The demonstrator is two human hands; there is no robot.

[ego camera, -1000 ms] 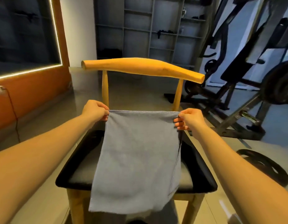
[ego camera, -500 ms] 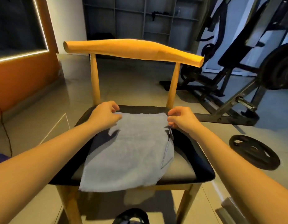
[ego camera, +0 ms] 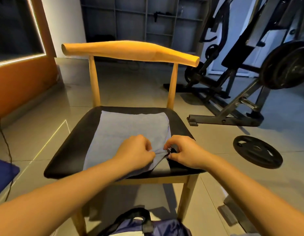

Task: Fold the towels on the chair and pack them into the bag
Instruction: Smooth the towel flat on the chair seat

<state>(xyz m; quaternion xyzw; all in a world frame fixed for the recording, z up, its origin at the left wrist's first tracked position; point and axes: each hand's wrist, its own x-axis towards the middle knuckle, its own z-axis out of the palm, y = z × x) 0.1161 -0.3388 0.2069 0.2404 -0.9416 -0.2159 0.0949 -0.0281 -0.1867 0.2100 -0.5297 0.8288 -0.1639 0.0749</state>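
Grey-blue towel lies spread flat on the black seat of the chair, far edge near the backrest posts, near right corner bunched up at the seat's front. Left hand has its fingers curled and pinches the cloth at that corner. Right hand sits just beside it, thumb and fingertips nipping the same corner. A small dark bit shows between the hands, maybe a tag, cannot tell. Step in hand looks like the start of a fold: towel laid out, corner being gathered, no fold made yet, so the task is early. The next move likely calls for a clean grip on both near corners, then a lift up and over to meet the far edge, keeping the edges lined up so the cloth does not skew. Bag sits on the floor below the chair's front, dark blue with a black strap; whether its mouth is open cannot be told. Counts: one towel in view, one chair, one bag, two hands, one loose weight plate on the floor to the right.
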